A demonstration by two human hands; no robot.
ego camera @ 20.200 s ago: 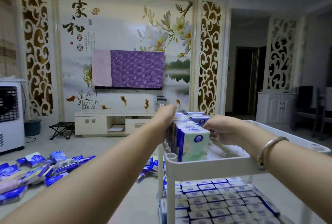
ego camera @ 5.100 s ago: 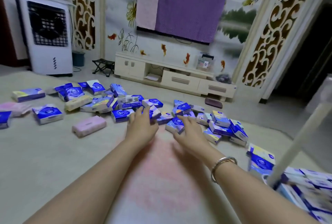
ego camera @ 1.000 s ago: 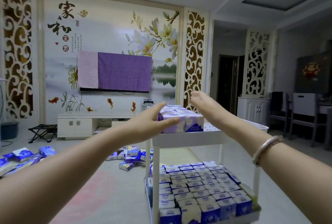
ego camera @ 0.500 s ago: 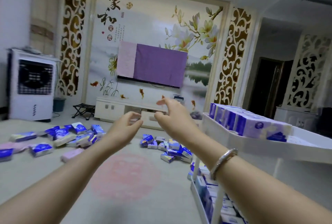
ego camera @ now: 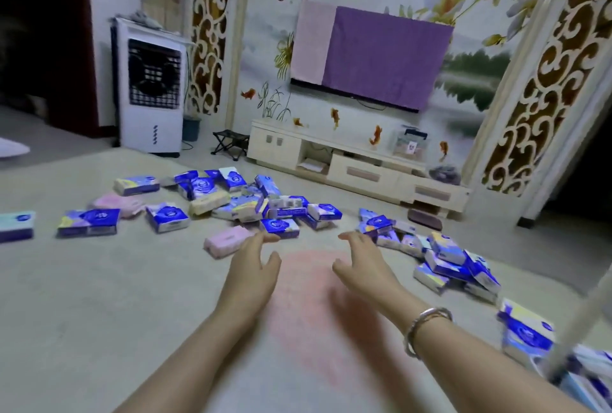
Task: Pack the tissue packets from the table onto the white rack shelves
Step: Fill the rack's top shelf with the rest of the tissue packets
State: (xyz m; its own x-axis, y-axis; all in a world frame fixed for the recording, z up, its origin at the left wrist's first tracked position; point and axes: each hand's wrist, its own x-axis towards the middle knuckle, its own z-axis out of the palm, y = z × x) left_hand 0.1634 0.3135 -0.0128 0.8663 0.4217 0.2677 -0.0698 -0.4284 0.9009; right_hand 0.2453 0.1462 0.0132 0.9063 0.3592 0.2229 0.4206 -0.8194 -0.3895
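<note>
Both grips, the left hand (ego camera: 253, 265) and right hand (ego camera: 362, 263), are open and empty, just short of the tissue packets (ego camera: 280, 226) ahead, which look light and squashy, best pinched by their long sides.

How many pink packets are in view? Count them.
2. One pink packet lies just beyond the left hand. The other lies farther left, beside blue packets. More may be hidden under the heaps.

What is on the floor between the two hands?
Nothing: between the left hand and right hand the head view shows only bare floor with a faint pink patch.
</note>
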